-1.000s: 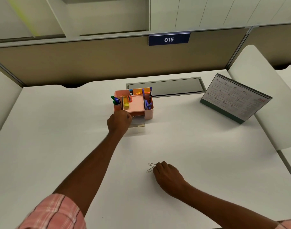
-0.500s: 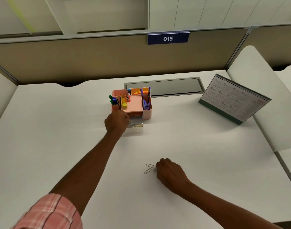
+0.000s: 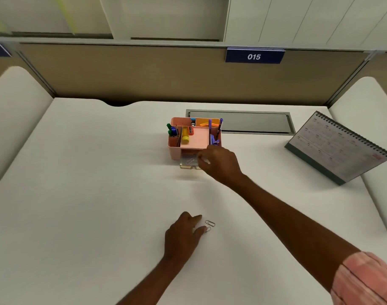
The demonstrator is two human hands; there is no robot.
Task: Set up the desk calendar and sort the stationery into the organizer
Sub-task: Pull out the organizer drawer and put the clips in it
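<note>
Fingers (image 3: 198, 217) of our left hand (image 3: 183, 234) now stretch straight onto the two paper clips (image 3: 210, 223) left on the desk (image 3: 100, 194); our right hand (image 3: 219, 161) has moved to the drawer (image 3: 188, 161) of the organizer (image 3: 173, 150), grip unclear.

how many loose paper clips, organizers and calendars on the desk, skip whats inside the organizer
loose paper clips: 2
organizer: 1
desk calendar: 1
total: 4

A blue 015 sign (image 3: 254, 56) marks the partition (image 3: 144, 73).
</note>
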